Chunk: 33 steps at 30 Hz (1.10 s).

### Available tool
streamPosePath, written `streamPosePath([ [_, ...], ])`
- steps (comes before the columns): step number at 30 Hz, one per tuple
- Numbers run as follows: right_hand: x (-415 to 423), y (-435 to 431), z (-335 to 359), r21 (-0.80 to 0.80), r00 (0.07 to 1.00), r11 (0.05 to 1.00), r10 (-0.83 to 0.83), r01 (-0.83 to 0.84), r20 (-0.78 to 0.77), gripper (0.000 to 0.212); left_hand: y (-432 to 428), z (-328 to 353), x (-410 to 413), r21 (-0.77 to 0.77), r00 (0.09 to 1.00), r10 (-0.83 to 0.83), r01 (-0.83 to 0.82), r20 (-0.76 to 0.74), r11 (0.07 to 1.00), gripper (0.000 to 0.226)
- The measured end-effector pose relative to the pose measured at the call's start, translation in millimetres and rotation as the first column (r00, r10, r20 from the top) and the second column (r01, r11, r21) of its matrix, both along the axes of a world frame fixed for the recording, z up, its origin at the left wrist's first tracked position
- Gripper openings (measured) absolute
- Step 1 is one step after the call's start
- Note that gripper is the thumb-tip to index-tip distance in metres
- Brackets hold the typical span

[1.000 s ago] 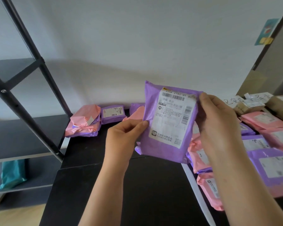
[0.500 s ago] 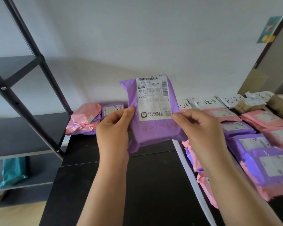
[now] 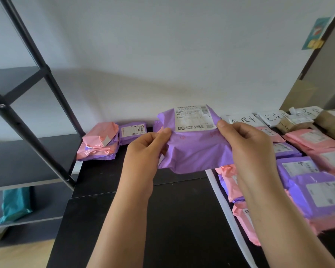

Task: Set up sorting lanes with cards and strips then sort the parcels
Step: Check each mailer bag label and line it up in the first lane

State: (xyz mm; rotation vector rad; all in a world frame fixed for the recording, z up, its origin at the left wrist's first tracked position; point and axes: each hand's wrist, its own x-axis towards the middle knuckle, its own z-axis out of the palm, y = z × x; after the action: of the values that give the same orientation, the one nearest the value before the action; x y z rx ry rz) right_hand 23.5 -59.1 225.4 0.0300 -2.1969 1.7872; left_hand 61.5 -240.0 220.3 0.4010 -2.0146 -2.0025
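- Plainly, sorting is the step in hand: the lanes look laid out, and one purple parcel is held in the air above the dark worktop, its label tilted up toward the camera.
- Both hands hold it. The left hand has its grip closed on the parcel's left edge, thumb on top; the right hand has its grip closed on the right edge, thumb just beside the label.
- My reading is that the label is being checked to choose a lane. Its print is too small to read here, so I cannot tell which lane is due.
- The next move, I judge, calls for carrying the soft bag across and laying it flat in the right row — label up, clear of the white strip so the divider does not shift.
- Right of that strip, pink and purple parcels lie in rows running back to a handwritten card and a second card propped near the wall; brown packets sit further right.
- At the back left of the worktop a small pile waits — a pink parcel with a small purple one just beside it.
- A black metal rack stands to the left, with a teal bag on a low shelf and wooden floor below.
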Motion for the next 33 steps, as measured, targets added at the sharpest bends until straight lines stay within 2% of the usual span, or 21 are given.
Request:
streamPosePath([
  [5,-2.1,-0.2,0.6,-0.027,1.0,1.0,-0.005,0.005,0.011,0.043,-1.6,0.6,-1.6,0.024,1.0,0.001,-0.001,0.011,1.0,0.044],
  [9,-1.7,-0.9,1.2,-0.029,1.0,0.999,0.014,-0.015,-0.022,0.039,-2.4,-0.7,-2.2,0.066,1.0,0.008,-0.007,-0.01,0.998,0.048],
  [12,-0.6,0.5,-0.5,0.015,0.997,0.998,0.056,-0.055,-0.055,0.032,-4.1,-4.9,-4.2,0.06,1.0,0.019,-0.02,0.012,0.998,0.035],
  [16,2.0,-0.9,-4.6,0.092,0.993,0.989,0.119,-0.117,-0.013,0.013,-8.5,-14.0,-4.2,0.044,0.998,0.057,-0.059,0.04,0.997,0.017],
  [19,3.1,-3.1,-11.8,0.134,0.99,0.981,0.133,-0.138,0.046,0.006,-10.6,-19.8,-4.5,-0.108,0.993,0.113,-0.108,0.04,0.988,0.016],
  [22,7.6,-3.4,-21.1,0.211,0.989,0.969,0.109,-0.128,0.101,0.008,-12.6,-25.0,-2.8,-0.251,0.995,0.096,-0.095,-0.009,0.963,0.015],
  [27,27.9,6.1,-38.5,0.251,0.99,0.966,-0.098,0.069,0.106,0.03,-15.6,-39.2,-5.3,-0.46,0.999,-0.042,0.037,-0.001,0.887,0.009],
  [33,57.8,34.3,-61.2,0.311,0.95,0.914,-0.3,0.26,0.087,0.034,1.3,-58.0,-2.0,-0.58,0.967,-0.253,0.218,0.02,0.785,0.012],
])
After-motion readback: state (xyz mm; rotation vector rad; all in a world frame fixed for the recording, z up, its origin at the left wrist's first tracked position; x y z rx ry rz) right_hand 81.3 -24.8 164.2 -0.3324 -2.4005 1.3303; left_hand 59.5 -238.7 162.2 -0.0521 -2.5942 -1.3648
